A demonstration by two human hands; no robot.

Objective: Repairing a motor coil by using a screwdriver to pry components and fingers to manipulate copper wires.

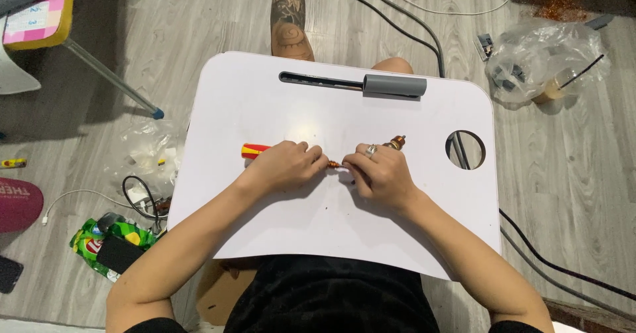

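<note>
Two hands meet over a small copper-wound part on a white counter

The left hand is curled shut around a tool with a red and yellow handle; only the handle's end shows, sticking out to the left past the knuckles. The tool's long axis runs left to right across the counter, with its working end toward the middle, hidden by the fingers. The right hand, wearing one ring, is closed in a pinch on a small copper-wound piece, an orange-brown bit seen in the gap between the two hands. A copper-coloured cylindrical end pokes out above the right hand's knuckles, pointing up and to the right; whether it is joined to the pinched piece cannot be told.

All this sits near the middle of the counter. At the far edge, one grey cylinder lies sideways on a long slot. One round hole is cut near the right edge. One clear plastic bag lies on the floor beyond
</note>
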